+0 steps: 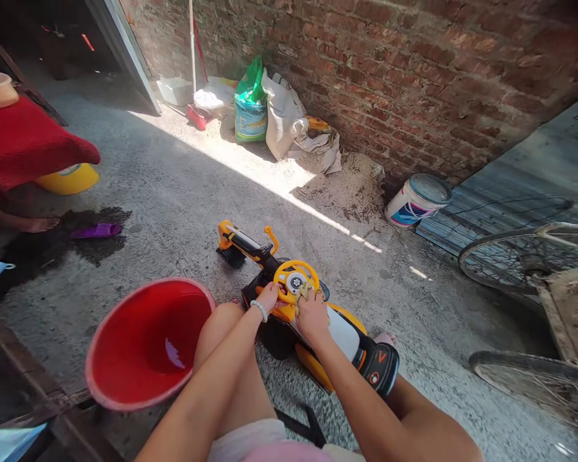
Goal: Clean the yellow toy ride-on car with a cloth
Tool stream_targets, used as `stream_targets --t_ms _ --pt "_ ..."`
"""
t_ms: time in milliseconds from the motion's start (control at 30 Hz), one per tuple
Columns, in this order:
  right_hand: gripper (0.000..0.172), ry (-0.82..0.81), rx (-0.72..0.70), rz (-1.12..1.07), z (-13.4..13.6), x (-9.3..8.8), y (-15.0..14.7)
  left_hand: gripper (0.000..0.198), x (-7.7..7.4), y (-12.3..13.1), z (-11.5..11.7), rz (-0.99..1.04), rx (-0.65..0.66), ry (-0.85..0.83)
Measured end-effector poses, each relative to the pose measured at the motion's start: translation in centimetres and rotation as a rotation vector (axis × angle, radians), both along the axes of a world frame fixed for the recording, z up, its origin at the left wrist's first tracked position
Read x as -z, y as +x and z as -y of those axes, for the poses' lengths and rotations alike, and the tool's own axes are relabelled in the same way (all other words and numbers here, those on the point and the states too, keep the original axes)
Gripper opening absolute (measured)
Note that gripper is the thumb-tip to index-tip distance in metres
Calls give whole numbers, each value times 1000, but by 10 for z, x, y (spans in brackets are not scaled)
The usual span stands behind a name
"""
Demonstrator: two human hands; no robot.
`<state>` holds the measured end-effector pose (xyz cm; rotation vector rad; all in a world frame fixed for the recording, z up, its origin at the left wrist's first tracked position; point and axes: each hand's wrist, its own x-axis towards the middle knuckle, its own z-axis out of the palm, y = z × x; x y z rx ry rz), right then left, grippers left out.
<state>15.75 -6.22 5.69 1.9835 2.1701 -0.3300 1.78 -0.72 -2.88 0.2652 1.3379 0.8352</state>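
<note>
A yellow and black ride-on toy excavator stands on the concrete between my legs, its digging arm pointing away to the left. My left hand, with a pale bead bracelet at the wrist, grips the left side of the yellow steering wheel. On the wheel's near right side my right hand presses a crumpled yellowish cloth, its fingers bent over it. The wheel's grey hub shows between both hands. Part of the cloth is hidden under my fingers.
Close on the left is a red bucket with a little water. A purple slipper lies on wet floor near another person's foot. Sacks and a lidded paint bucket line the brick wall; a wheeled cart stands right.
</note>
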Motion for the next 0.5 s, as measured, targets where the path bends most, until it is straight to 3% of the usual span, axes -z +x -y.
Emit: stream_targets --t_ms 133,200,267,367,500 --pt "25 -57 -78 -138 15 -4 3 12 1 0 1 8 -1 1" --pt "22 -74 -120 -250 11 -8 5 11 4 0 0 4 -2 0" --pt "25 11 -111 -318 -3 -14 6 10 6 -1 0 4 -2 0" --pt "34 157 -69 -261 -36 -19 1 12 8 -2 -1 4 16 3" --pt "37 35 -174 -55 -60 -15 -11 17 5 -4 -1 -11 46 11"
